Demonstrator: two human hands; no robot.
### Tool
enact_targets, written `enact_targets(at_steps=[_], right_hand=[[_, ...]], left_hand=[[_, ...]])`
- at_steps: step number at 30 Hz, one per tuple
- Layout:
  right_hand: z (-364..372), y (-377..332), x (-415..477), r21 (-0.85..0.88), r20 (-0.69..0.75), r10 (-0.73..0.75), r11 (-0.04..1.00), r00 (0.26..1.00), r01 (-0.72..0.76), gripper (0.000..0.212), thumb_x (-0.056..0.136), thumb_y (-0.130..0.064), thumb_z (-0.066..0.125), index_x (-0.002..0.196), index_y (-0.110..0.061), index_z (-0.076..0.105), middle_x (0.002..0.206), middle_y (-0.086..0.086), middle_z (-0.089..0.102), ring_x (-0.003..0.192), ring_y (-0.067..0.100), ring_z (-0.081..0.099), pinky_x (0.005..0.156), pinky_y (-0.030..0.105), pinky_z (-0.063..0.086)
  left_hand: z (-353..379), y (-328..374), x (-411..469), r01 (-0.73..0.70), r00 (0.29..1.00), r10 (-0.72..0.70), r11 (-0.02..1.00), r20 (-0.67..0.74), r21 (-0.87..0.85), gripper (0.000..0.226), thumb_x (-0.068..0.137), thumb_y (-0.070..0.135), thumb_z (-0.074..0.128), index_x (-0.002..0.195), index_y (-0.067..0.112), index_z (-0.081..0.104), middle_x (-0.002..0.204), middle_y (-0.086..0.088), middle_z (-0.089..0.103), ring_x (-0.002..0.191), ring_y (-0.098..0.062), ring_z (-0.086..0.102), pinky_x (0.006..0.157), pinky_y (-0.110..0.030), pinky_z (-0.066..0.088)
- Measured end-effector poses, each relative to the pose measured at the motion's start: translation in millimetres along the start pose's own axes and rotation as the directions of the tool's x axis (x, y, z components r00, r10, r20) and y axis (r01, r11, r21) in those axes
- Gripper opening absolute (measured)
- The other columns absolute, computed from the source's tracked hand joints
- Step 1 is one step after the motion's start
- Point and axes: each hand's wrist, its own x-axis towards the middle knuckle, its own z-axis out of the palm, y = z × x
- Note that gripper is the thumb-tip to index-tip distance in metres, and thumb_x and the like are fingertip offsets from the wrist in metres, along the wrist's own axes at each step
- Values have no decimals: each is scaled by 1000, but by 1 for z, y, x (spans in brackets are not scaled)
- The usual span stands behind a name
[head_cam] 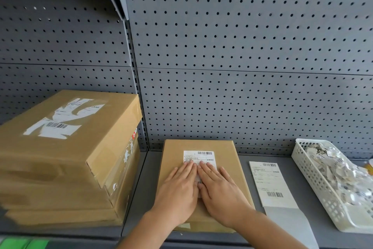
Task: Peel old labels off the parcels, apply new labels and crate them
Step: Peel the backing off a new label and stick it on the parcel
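A flat brown cardboard parcel (238, 170) lies on the grey shelf (141, 192) in front of me. A white label (199, 156) with a barcode is stuck on its top. My left hand (177, 192) and my right hand (220, 190) lie flat side by side on the lower half of that label, fingers straight and pressed down, holding nothing. The label's lower part is hidden under my hands. A second label sheet (270, 184) lies on the shelf right of the parcel, above a blank backing strip (290, 224).
A stack of larger brown parcels (66, 157) stands on the left; the top one bears torn label remnants (58, 121). A white plastic basket (314, 184) with several torn label scraps sits at the right. Grey pegboard (242, 46) backs the shelf.
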Motion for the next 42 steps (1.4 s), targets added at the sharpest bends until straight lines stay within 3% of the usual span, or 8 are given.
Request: enact_targets(at_steps=[4, 9, 14, 23, 28, 32, 36, 42], right_hand=[[8, 0, -5, -117, 23, 96, 989, 995, -92, 65, 102, -45, 2, 150, -21, 40, 154, -5, 40, 143, 7, 29, 114, 34, 10], [11, -6, -7, -95, 32, 207, 974, 978, -203, 65, 103, -43, 8, 138, -17, 56, 144, -3, 52, 133, 10, 49, 109, 37, 19], [16, -3, -11, -54, -62, 253, 965, 965, -256, 84, 87, -56, -18, 157, -15, 6, 162, -5, -3, 151, 9, -1, 118, 34, -12], [4, -5, -23, -24, -54, 208, 977, 977, -210, 87, 82, -57, -15, 157, -16, 0, 162, -8, -9, 147, 5, -15, 121, 32, -12], [14, -9, -38, -82, 5, 141, 987, 990, -140, 63, 104, -47, 12, 136, -20, 58, 144, -7, 53, 134, 7, 47, 109, 31, 21], [16, -12, -41, -100, 12, 67, 993, 998, -66, 58, 105, -45, 13, 136, -27, 58, 141, -14, 54, 133, 3, 47, 107, 30, 24], [16, -9, -43, -132, 25, 53, 990, 998, -50, 57, 104, -49, 15, 137, -28, 57, 143, -14, 53, 132, 2, 47, 107, 32, 23], [14, -8, -48, -72, 39, 108, 992, 993, -105, 67, 102, -57, 14, 128, -25, 66, 137, -11, 58, 126, 2, 53, 109, 33, 18]], left_hand=[[6, 1, -1, 28, 999, -28, 999, 19, 32, 91, 75, 49, -24, 160, 20, -9, 167, 7, -15, 151, -3, -17, 125, -31, -8], [8, 6, -3, 116, 993, -116, 993, -2, 13, 92, 73, 49, -26, 159, 20, -11, 166, 7, -17, 152, -4, -17, 125, -32, -9], [8, 12, -6, 240, 971, -240, 971, -20, -3, 92, 68, 48, -29, 153, 18, -20, 166, 5, -19, 152, -7, -18, 121, -33, -14], [9, 11, -14, 205, 978, -205, 979, -40, 13, 94, 70, 49, -31, 157, 15, -16, 165, 2, -20, 152, -9, -19, 122, -32, -15], [5, 18, -31, 122, 991, -123, 992, -51, -19, 95, 70, 48, -29, 159, 20, -12, 162, 9, -22, 151, -5, -19, 122, -29, -13], [9, 19, -40, 72, 996, -72, 997, -46, -8, 92, 72, 49, -28, 158, 22, -11, 159, 12, -22, 151, -3, -17, 118, -25, -15], [17, 12, -43, 110, 993, -111, 994, 46, 23, 76, 105, 41, -2, 138, 17, 62, 149, 5, 50, 134, -7, 52, 113, -26, 23], [23, 8, -45, 108, 993, -112, 989, 41, 100, 77, 107, 40, 3, 124, 13, 73, 132, 3, 67, 118, -11, 66, 111, -29, 11]])
